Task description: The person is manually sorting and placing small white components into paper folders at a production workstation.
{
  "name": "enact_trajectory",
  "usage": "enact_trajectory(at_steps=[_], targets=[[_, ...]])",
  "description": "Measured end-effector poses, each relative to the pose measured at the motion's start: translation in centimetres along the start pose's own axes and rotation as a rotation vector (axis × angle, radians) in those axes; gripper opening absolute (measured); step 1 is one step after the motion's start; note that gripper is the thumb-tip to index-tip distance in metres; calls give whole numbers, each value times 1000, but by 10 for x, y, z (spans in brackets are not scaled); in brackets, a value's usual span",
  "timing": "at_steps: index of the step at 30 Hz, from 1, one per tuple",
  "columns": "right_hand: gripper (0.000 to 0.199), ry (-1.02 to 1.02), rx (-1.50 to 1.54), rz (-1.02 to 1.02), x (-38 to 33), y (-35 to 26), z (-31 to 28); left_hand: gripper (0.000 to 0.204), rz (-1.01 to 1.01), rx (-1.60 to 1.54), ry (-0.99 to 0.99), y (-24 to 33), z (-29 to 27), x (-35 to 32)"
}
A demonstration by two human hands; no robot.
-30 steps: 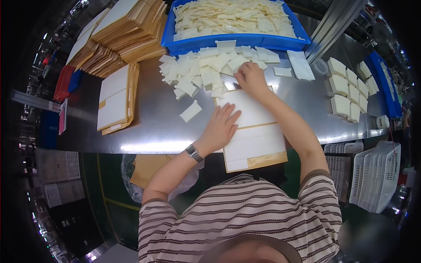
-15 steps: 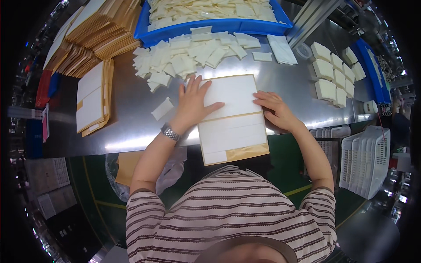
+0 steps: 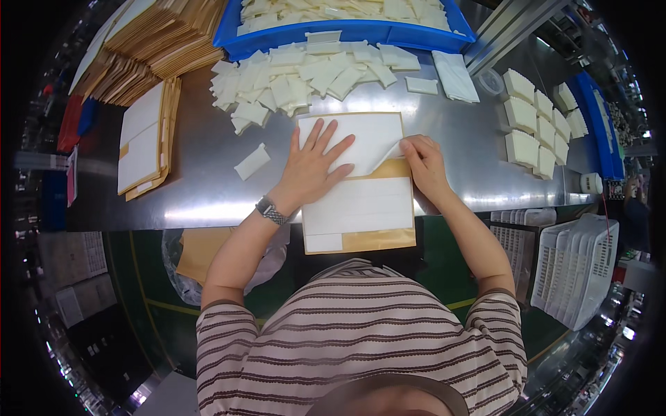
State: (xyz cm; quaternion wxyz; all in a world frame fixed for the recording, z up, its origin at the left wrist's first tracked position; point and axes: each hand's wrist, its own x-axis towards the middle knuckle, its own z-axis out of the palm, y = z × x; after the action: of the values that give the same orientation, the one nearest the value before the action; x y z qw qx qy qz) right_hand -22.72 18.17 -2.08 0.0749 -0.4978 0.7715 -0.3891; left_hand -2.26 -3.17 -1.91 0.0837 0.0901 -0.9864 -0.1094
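Observation:
A brown-backed sheet (image 3: 380, 240) with white label panels lies in front of me, its near end reaching past the table edge. My left hand (image 3: 311, 166) rests flat on its upper white label (image 3: 374, 132), fingers spread. At that label's lower right corner, my right hand (image 3: 426, 163) has thumb and fingers closed on the lifted edge. The corner is curled back, baring brown backing beneath. The lower white label (image 3: 359, 205) lies flat. Left of my left hand is one small white packet (image 3: 252, 161).
A heap of white packets (image 3: 284, 83) lies beyond the sheet, before a blue bin (image 3: 347, 40) full of more. Brown-backed sheets (image 3: 142, 142) are stacked at left. Several white blocks (image 3: 520, 114) stand in rows at right. White plastic baskets (image 3: 572, 270) are below, right of the table.
My right hand has taken hold of the upper label's corner and peeled it up. My left hand's fingers have spread wider on the label. The sheet has shifted slightly left.

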Motion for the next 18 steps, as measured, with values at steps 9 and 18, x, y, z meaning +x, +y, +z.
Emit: enact_trajectory(at_steps=[9,18], targets=[[33,301,1097,581,-16,-5,-25,52,-156,-152,288,-19,-8,13],[17,50,1177,458,-36,-51,9,36,-593,-242,437,-100,-22,69]])
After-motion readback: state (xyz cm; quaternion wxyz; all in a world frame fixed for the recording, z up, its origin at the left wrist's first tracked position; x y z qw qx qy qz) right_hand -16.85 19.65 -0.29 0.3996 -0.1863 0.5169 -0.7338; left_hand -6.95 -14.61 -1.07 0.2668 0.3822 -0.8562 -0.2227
